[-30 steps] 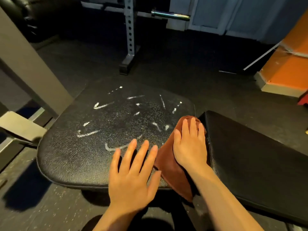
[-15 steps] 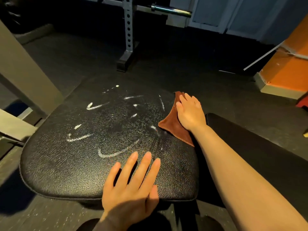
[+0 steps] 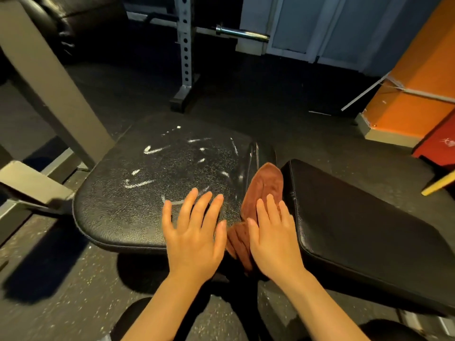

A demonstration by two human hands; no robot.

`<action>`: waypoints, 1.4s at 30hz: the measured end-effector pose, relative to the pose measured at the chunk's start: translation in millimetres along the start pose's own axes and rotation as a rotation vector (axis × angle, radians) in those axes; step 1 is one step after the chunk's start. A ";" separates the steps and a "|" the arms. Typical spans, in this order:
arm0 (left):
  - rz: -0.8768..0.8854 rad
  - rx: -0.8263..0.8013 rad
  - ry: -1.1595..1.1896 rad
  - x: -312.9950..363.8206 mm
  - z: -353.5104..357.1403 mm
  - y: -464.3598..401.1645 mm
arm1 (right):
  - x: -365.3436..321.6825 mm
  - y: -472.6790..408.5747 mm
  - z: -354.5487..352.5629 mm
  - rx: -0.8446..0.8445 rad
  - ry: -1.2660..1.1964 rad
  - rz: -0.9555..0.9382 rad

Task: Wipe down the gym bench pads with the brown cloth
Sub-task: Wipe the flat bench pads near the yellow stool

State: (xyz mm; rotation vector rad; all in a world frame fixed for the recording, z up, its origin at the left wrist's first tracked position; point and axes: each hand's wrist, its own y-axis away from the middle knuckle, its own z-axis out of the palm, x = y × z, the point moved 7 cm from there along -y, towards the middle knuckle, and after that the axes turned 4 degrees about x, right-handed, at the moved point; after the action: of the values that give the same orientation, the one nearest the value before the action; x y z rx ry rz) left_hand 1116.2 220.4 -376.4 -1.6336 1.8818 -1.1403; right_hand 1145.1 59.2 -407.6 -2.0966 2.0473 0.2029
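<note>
Cloth (image 3: 264, 187): in the gap right of the chalky seat pad (image 3: 118, 207), pressed flat-fingered by right hand (image 3: 272, 238); left hand (image 3: 194, 233) splayed, apparently bracing.

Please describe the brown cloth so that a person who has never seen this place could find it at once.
Find the two black bench pads, the left pad with white marks and the plain right pad. The cloth lies in the gap between them, under the right hand. It is the only brown, soft thing there.

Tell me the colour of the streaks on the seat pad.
White streaks, seen in the head view.
</note>
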 end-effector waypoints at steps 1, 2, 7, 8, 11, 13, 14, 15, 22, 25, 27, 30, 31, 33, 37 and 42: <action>-0.057 0.006 0.016 -2.8 -4.9 -2.0 | -1.5 0.3 -3.1 -0.012 0.021 0.021; -0.073 0.011 0.007 -4.7 -8.7 -5.7 | -3.9 -4.6 -6.3 -0.008 0.028 0.045; 0.060 -0.033 -0.135 -9.7 0.5 -20.1 | 3.2 -68.9 -2.2 0.039 -0.024 0.107; 0.079 -0.040 -0.150 -9.3 4.0 -18.8 | 9.6 -84.8 1.4 0.029 -0.018 0.092; 0.154 0.009 -0.156 -4.2 7.9 -11.9 | 29.8 -135.3 6.8 0.018 -0.047 0.020; 0.162 0.050 -0.154 -3.5 8.1 -11.4 | 41.7 -169.6 7.9 0.001 -0.124 0.018; 0.145 0.055 -0.145 -3.5 8.0 -12.0 | 45.8 -185.1 7.0 0.004 -0.153 0.020; 0.131 0.048 -0.132 -2.9 8.6 -13.0 | 48.9 -199.8 5.8 0.013 -0.158 0.015; 0.210 0.054 -0.138 -1.1 11.1 -8.6 | 39.0 -226.9 1.7 -0.004 -0.005 -0.073; 0.211 0.040 -0.138 -1.9 11.0 -9.7 | 27.3 -198.7 0.4 -0.017 0.025 -0.026; 0.196 0.035 -0.142 -3.0 8.7 -12.4 | 17.6 -168.9 -0.1 -0.034 0.031 -0.009; 0.187 0.040 -0.141 -4.4 6.3 -14.4 | 6.1 -118.5 2.0 -0.077 -0.007 0.012; 0.184 0.039 -0.141 -4.9 5.8 -14.8 | 3.1 -103.6 1.9 -0.083 -0.009 0.016; 0.177 0.031 -0.145 -6.0 6.0 -14.8 | -2.1 -76.9 0.3 -0.097 -0.015 0.026; 0.123 0.016 -0.130 -8.5 3.9 -14.4 | -11.1 -27.6 0.7 -0.134 -0.081 0.062; 0.112 0.033 -0.121 -8.2 2.6 -13.5 | -12.2 -10.7 3.2 -0.100 -0.127 0.172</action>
State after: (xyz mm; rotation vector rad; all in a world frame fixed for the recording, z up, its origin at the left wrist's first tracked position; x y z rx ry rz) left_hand 1128.5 227.6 -369.1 -1.5236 1.8426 -0.9996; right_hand 1155.6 72.0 -407.2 -1.9061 2.1818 0.4618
